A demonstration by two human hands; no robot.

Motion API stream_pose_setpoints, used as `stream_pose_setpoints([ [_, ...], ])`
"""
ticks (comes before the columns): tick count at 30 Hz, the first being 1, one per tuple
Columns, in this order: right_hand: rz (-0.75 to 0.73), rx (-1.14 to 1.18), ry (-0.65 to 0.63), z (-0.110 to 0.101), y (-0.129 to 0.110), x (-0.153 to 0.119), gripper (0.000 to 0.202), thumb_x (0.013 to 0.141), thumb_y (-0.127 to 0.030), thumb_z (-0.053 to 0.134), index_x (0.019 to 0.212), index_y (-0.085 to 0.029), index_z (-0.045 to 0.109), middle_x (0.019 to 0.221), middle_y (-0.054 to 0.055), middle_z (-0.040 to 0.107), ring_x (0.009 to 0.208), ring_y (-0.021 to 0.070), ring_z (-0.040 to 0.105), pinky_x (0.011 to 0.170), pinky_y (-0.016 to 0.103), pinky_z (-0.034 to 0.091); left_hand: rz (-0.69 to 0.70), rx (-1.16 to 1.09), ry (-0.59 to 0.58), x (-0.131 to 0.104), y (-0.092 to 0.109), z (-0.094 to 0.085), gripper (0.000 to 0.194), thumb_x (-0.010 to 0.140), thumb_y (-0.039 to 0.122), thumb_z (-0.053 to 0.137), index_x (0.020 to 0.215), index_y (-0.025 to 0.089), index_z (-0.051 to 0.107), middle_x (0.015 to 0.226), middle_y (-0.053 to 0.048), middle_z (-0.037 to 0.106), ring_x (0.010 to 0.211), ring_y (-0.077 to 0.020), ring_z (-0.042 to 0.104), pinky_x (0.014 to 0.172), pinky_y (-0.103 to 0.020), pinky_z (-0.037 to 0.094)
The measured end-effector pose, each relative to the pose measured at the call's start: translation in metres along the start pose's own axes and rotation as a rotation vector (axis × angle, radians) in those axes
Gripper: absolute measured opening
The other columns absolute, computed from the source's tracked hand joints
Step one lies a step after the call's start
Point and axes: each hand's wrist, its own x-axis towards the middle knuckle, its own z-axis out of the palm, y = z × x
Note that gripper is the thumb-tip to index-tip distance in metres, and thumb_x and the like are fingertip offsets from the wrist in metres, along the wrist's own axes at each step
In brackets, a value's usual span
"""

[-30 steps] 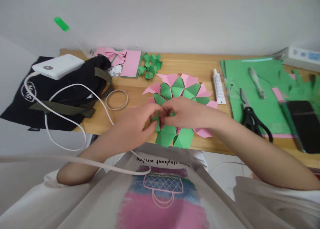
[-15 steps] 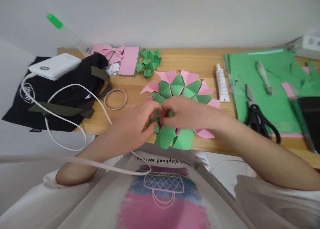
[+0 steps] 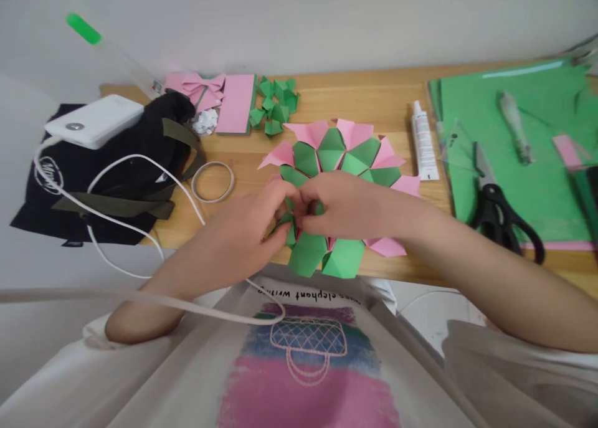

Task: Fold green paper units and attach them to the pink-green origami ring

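Observation:
A folded paper flower (image 3: 331, 151) with green inner petals and pink outer points lies at the table's front edge. Two plain green petals (image 3: 343, 260) stick out toward my shirt. On its left side, the fingers of my left hand (image 3: 264, 219) are closed around the edge of a green petal. My right hand (image 3: 336, 204) reaches over the flower, and its thumb and fingers pinch at the same spot, meeting my left fingertips. The exact paper edge between the right fingers is hidden.
Small green folded pieces (image 3: 275, 104), a pink paper stack (image 3: 236, 104) and a tape ring (image 3: 213, 182) lie left. A glue tube (image 3: 424, 144), scissors (image 3: 499, 213) and green sheets (image 3: 504, 113) lie right. A power bank (image 3: 96, 119) rests on a black bag (image 3: 107, 185); its white cable (image 3: 187, 308) crosses my left arm.
The view has shifted slightly, spreading the things on the right further out. Both hands keep nearly the same hold on the flower's left side.

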Motion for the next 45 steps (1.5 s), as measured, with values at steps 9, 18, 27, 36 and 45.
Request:
stream_pose_setpoints([
  [9, 0.012, 0.011, 0.004, -0.0009, 0.0001, -0.0015, 0.014, 0.073, -0.013, 0.054, 0.06, -0.019, 0.053, 0.051, -0.004, 0.05, 0.047, 0.0087, 0.044, 0.045, 0.026, 0.028, -0.031, 0.054, -0.03, 0.003, 0.0013, -0.001, 0.02, 0.083, 0.018, 0.048, 0.102, 0.025, 0.048, 0.092, 0.0, 0.068, 0.082, -0.0205, 0.068, 0.063, -0.031, 0.045],
  [18, 0.015, 0.03, 0.012, 0.0002, 0.0024, 0.0016, 0.016, 0.074, -0.015, 0.056, 0.058, -0.019, 0.054, 0.05, -0.004, 0.049, 0.048, 0.0087, 0.043, 0.049, 0.027, 0.027, -0.066, 0.119, -0.03, 0.0051, 0.0061, -0.0007, 0.02, 0.082, 0.016, 0.049, 0.1, 0.025, 0.048, 0.089, 0.0, 0.069, 0.082, -0.0224, 0.068, 0.063, -0.032, 0.044],
  [27, 0.02, 0.045, 0.015, 0.0006, 0.0027, 0.0021, 0.016, 0.074, -0.018, 0.058, 0.059, -0.019, 0.055, 0.051, -0.003, 0.05, 0.051, 0.0104, 0.045, 0.05, 0.028, 0.028, -0.062, 0.132, -0.044, 0.0053, 0.0082, -0.0021, 0.02, 0.082, 0.015, 0.048, 0.099, 0.025, 0.048, 0.087, 0.001, 0.066, 0.079, -0.0225, 0.065, 0.062, -0.033, 0.043],
  [36, 0.009, 0.088, 0.019, -0.0009, 0.0029, 0.0024, 0.017, 0.074, -0.018, 0.058, 0.058, -0.02, 0.053, 0.052, -0.003, 0.051, 0.049, 0.01, 0.046, 0.05, 0.027, 0.03, -0.031, 0.163, -0.039, 0.0028, 0.0067, -0.0009, 0.019, 0.087, 0.018, 0.046, 0.104, 0.026, 0.048, 0.095, -0.001, 0.066, 0.082, -0.0232, 0.064, 0.067, -0.036, 0.045],
  [45, 0.018, 0.099, 0.005, -0.0007, 0.0035, 0.0018, 0.015, 0.074, -0.016, 0.059, 0.06, -0.02, 0.055, 0.051, -0.002, 0.054, 0.049, 0.0099, 0.047, 0.046, 0.027, 0.028, -0.023, 0.086, -0.054, 0.0007, 0.001, -0.0003, 0.028, 0.084, 0.019, 0.049, 0.111, 0.026, 0.046, 0.101, -0.003, 0.065, 0.087, -0.023, 0.066, 0.069, -0.037, 0.049],
])
